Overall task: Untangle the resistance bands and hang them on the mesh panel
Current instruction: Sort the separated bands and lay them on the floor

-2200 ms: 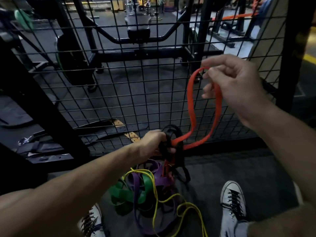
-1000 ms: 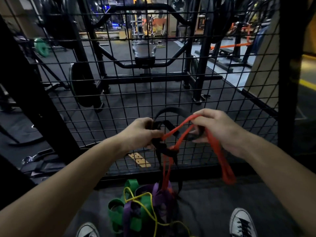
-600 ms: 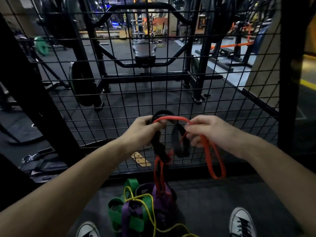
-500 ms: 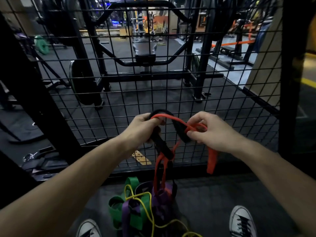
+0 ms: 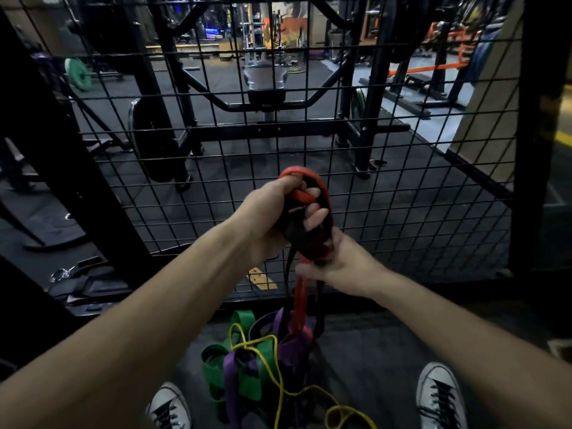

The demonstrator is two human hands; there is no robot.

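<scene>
I am looking into a dim gym through a black mesh panel (image 5: 402, 187) that stands right in front of me, with racks, a bench and a green weight plate (image 5: 78, 74) on the dark rubber floor (image 5: 365, 360) beyond it. My left hand (image 5: 272, 218) is raised before the mesh, its fingers (image 5: 315, 216) clenched around a bunch made of the red band (image 5: 298, 297) and the black band (image 5: 297, 233); a red loop arches over the top of that fist. My right hand (image 5: 343, 264) sits just below and touching the same bunch, blurred, and I cannot tell whether its fingers are gripping the strands or only resting against them. The red and black strands hang straight down from my hands into the heap on the floor between my two white sneakers (image 5: 441, 394). In that heap the green band (image 5: 244, 366) and the purple band (image 5: 288, 345) lie folded over each other, and the thin yellow band (image 5: 278, 379) winds across them and trails toward my right foot. None of the bands is hanging on the mesh yet.
</scene>
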